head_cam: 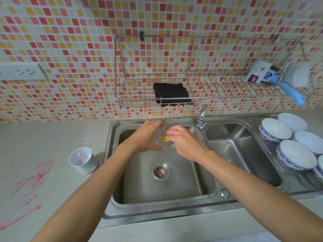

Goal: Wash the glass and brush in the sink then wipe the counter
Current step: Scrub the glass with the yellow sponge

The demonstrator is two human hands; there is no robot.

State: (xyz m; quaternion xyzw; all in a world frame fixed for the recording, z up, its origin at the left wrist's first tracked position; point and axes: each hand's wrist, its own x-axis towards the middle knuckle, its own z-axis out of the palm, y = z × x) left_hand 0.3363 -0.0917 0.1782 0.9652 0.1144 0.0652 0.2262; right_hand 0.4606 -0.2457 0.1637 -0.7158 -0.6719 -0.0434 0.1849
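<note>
Your left hand [148,135] is curled round the clear glass [163,138], held over the left basin of the sink [197,173]. Your right hand [185,140] has its fingers [172,132] closed on sthg yellow [164,138] pushed into the glass; can't tell what it is. White cup [83,160] stands on the tabletop [52,140] left of the sink, w/ red smears [29,186] nearby. Blue-handled brush [288,89] lies on the wall rack [209,95], dark cloth [172,95] beside.
</note>
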